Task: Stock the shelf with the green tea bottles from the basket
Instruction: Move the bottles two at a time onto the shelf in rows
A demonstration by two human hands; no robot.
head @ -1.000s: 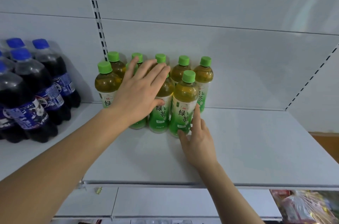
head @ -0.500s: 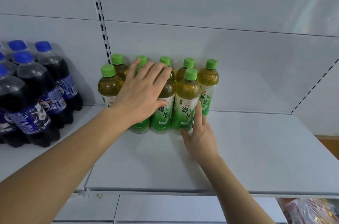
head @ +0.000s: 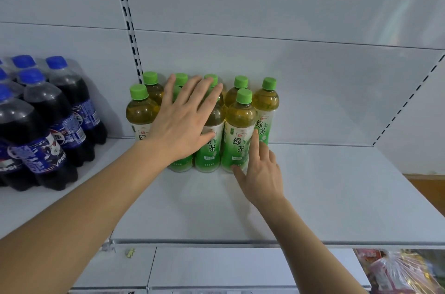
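Observation:
Several green tea bottles (head: 238,130) with green caps stand upright in two rows at the back of the white shelf (head: 325,197). My left hand (head: 183,120) lies flat, fingers spread, against the front of the middle bottles and hides part of them. My right hand (head: 261,171) rests on the shelf with its thumb and forefinger touching the lower part of the front right bottle. Neither hand is closed around a bottle. The basket is not in view.
Dark cola bottles (head: 48,120) with blue caps stand at the left of the shelf, close to the tea. A slotted upright (head: 127,16) runs up the back wall. Packaged goods (head: 397,269) lie below at the bottom right.
Both hands have stayed against the tea bottles. The group sits slightly further back and tighter than a second ago; the view has shifted a little.

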